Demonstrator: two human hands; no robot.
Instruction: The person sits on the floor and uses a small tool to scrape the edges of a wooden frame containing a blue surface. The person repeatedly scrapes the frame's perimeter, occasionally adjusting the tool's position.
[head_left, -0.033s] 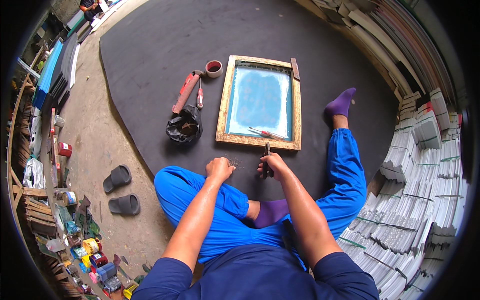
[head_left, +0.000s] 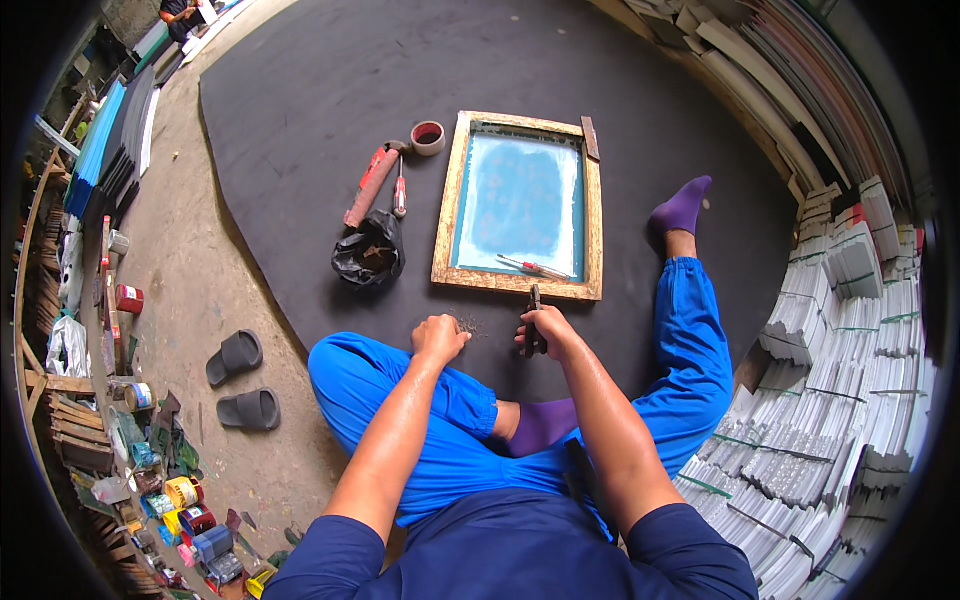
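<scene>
My right hand [head_left: 547, 328] is wrapped round a pair of dark pliers [head_left: 535, 297], whose jaws point at the near edge of a wooden screen-printing frame [head_left: 447, 215]. Blue mesh with a whitish border fills the frame, and a small red-handled screwdriver [head_left: 535, 267] lies across its near end. To the left, my left hand [head_left: 438, 337] is closed and rests low over the black sheet. Whatever its fingers may hold is hidden. Beside it is a scatter of tiny dark metal bits [head_left: 470, 326], too small to name surely.
Left of the frame are a black plastic bag [head_left: 368, 250], a red-handled hammer [head_left: 370, 185], another screwdriver [head_left: 400, 190] and a tape roll [head_left: 428, 138]. A dark strip [head_left: 591, 138] lies on the frame's corner. Slippers [head_left: 248, 408], cans and tied paper stacks [head_left: 800, 400] surround the black sheet [head_left: 320, 60].
</scene>
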